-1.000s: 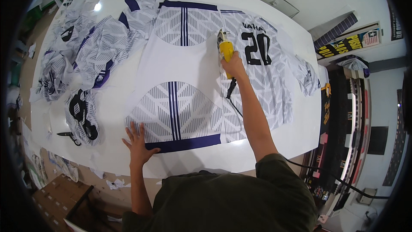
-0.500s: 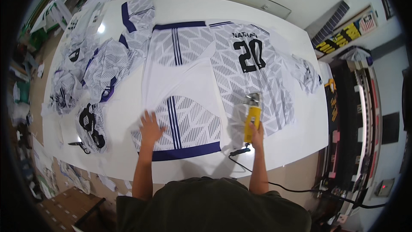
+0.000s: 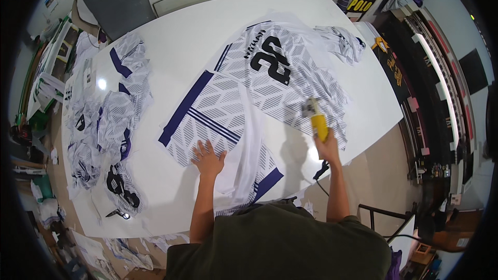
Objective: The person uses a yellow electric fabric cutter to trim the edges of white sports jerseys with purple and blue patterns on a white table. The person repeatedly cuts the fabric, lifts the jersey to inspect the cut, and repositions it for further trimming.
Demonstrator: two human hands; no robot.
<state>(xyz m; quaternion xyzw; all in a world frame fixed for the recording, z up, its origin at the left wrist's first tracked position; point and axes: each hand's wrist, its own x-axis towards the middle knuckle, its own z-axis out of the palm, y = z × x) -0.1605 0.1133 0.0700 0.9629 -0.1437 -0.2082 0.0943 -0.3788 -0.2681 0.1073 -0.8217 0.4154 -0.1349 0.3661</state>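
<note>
My left hand rests with fingers spread on a white fabric piece with grey line patterns, purple stripes and a purple band. This piece lies slanted, and its loose white part bunches in folds toward my body. My right hand grips a yellow electric fabric cutter, whose metal head is blurred. The cutter is over the lower part of a patterned jersey panel with black lettering and numerals. Whether its head touches the cloth, I cannot tell.
The fabrics lie on a white table. Piled patterned cloth, a black-printed piece and scissors are at the left. A crumpled piece lies far right. The cutter's black cord hangs over the near edge.
The view has turned. The striped fabric piece has swung from straight to slanted and its white part is now bunched. Both hands have shifted, and the cutter is still in my right one.
</note>
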